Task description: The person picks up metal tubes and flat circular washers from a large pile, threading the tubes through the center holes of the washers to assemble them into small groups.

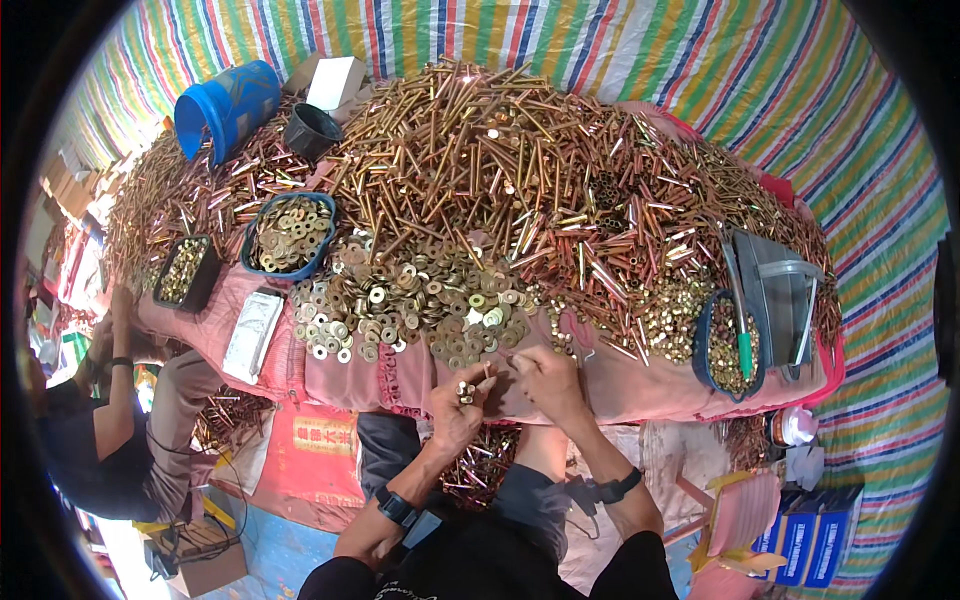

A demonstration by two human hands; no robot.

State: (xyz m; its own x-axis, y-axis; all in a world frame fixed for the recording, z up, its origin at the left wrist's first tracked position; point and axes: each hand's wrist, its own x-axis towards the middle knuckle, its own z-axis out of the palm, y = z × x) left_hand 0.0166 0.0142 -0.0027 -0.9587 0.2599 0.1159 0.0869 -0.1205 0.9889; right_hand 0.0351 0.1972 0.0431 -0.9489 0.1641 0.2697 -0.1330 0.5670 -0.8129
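Observation:
My left hand (458, 408) is closed around several small gold-coloured metal pieces (466, 392), whose shiny ends show between the fingers; they look like nuts or bolt ends. Close beside it, my right hand (548, 386) is pinched, its fingertips almost meeting the left ones. Whatever sits in that pinch is too small to make out. Both hands are over the near edge of the pink cloth (340, 385). Just beyond them spreads a heap of flat round washers (400, 290), and loose brass-coloured nuts (675, 315) lie to the right.
A large mound of coppery metal rods or tubes (470, 150) fills the back. Around it stand a washer basket (329, 238), a black nut tray (205, 285), a blue nut basket (700, 365), a grey dustpan-like scoop (770, 270) and a blue bucket (240, 100). Another person (100, 430) sits at left.

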